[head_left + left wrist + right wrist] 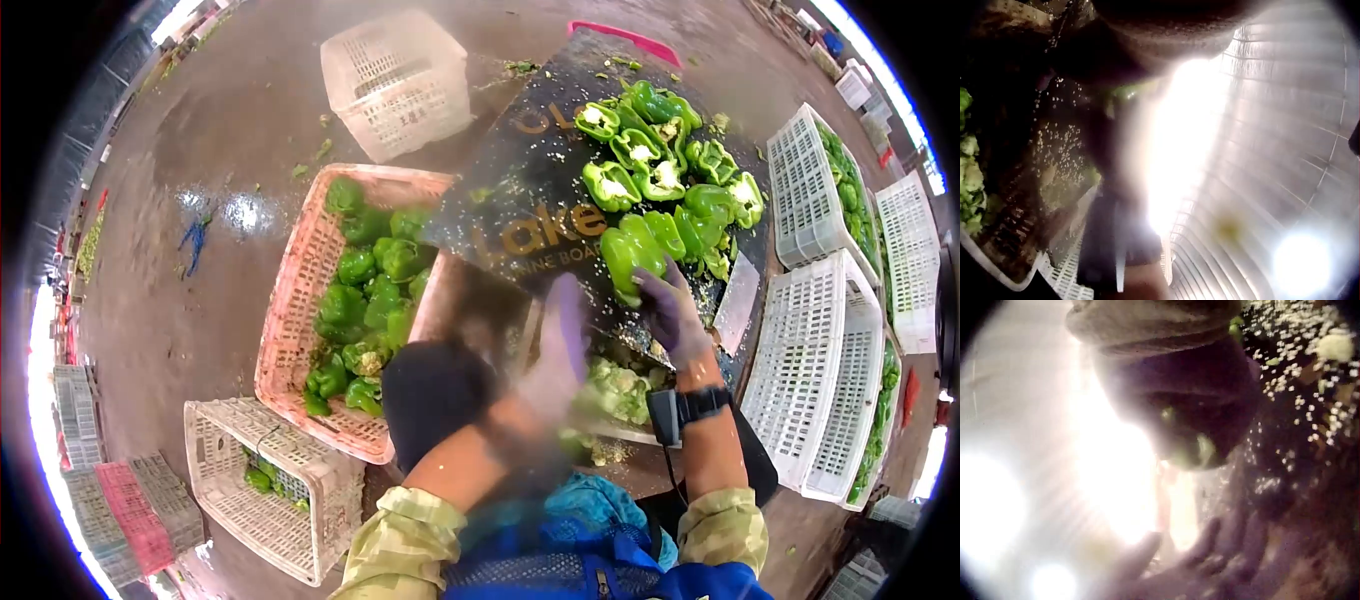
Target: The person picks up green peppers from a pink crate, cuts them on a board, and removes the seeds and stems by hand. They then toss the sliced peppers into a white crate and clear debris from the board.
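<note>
“Fingers of the right hand (672, 312), in a purplish glove, stand partly spread against the right side of a green bell pepper (630, 250). Whether they close round it, one cannot tell.”

“And the left hand (555, 350)?”

“Gloved too, and blurred, beside the near edge of the dark board (540, 170). Its fingers extend upward; how far they part, or whether they have hold of anything, one cannot tell.”

“Where is the pepper, and which way does it point?”

“On the near part of the board, skin side up. Its long axis runs roughly away from the person, leaning a little, with one end toward the wearer. Which end bears the stem is unclear.”

“How many cut ones?”

“At least six pepper halves (610, 187) show pale cores; others overlap too much to count. One flat metal blade (738, 305) rests at the board's right side, and one heap of pale scraps (615, 390) lies between the forearms.”

“Crates?”

“One pinkish crate (290, 290) on the left holds at least ten peppers. One far white crate (400, 110) stands beyond it, one near white crate (335, 500) holds a few green pieces, and at least three right-hand white crates (800, 360) stand together.”
</note>
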The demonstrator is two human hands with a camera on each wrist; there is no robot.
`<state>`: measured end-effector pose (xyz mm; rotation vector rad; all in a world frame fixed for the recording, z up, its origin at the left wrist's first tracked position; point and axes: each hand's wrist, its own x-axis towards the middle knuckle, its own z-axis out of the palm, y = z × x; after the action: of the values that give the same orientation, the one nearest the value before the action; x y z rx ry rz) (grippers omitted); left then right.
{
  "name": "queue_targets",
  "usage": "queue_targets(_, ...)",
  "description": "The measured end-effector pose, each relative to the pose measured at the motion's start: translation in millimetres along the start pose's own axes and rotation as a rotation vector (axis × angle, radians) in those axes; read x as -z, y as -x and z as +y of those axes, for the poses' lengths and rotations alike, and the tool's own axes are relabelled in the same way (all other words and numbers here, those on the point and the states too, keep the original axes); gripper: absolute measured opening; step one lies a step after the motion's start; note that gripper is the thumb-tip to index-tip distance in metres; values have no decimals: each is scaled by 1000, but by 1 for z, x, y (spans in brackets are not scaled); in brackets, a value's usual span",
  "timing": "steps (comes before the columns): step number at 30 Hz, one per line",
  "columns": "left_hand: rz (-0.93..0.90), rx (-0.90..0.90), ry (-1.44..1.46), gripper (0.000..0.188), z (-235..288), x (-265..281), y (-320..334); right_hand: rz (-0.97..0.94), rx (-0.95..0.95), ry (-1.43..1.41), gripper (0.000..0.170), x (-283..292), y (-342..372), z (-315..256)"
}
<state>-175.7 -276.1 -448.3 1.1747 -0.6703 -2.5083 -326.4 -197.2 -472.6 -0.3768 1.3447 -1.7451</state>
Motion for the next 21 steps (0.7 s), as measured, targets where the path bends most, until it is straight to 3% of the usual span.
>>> queue_targets(1,-52,9,29,62,-1,-1,-1,-73,-7,-204,51,-13,29,-22)
queue_targets(3,-187,89,117,51,8,-15,4,-120,146,227,47,1,64,-19)
queue_targets(5,-484,-299,-236,45,-4,-13,7,-218,341,352,48,15,84,-2)
queue_targets(6,-570,-77,-24,43,-5,-14,7,-259,443,406,48,22,94,7)
queue_targets(7,-606,157,178,42,-5,-16,8,-282,322,60,49,13,105,3)
queue_targets(9,-540,106,-31,46,-12,-18,6,49,-127,-218,40,15,108,1)
queue_targets(11,-516,42,-213,50,-17,-18,5,165,12,177,46,23,118,6)
queue_targets(13,-504,-19,-326,52,-23,-19,0,282,-90,1,49,25,116,8)
queue_targets(15,-513,-74,-418,54,-30,-18,-1,162,49,42,49,33,118,13)
queue_targets(18,-511,125,-319,54,-8,-24,19,190,17,-256,41,29,119,7)
queue_targets(19,-571,93,-335,58,-15,-16,4,151,1,-371,36,19,126,-13)
queue_targets(21,-356,61,-346,60,-5,-20,5,50,41,-652,38,19,136,-17)
